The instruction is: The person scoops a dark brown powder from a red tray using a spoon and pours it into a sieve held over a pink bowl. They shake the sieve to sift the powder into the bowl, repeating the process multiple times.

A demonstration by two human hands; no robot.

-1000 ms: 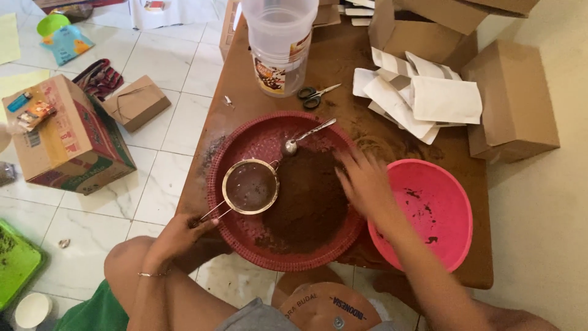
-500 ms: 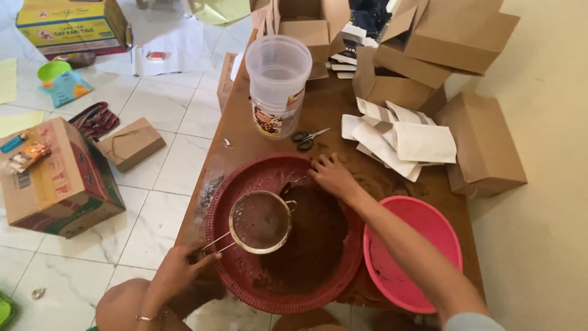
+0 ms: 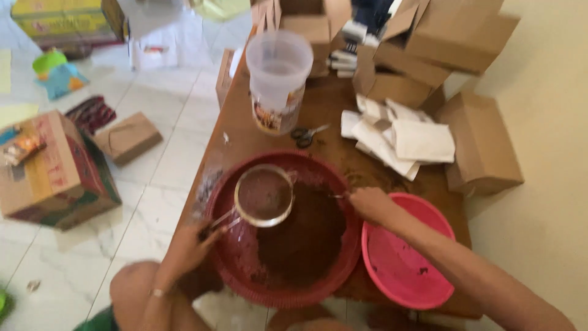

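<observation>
Over the dark red basin, the left hand grips the handle of the round sieve still carrying brown powder, a sifted heap lies beneath it, and the right hand closes on a spoon at the basin's right rim.

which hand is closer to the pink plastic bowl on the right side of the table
Right. The right hand sits at the rim of the pink plastic bowl. The left hand is far across the dark red round basin, gripping the handle of the round metal sieve.
</observation>
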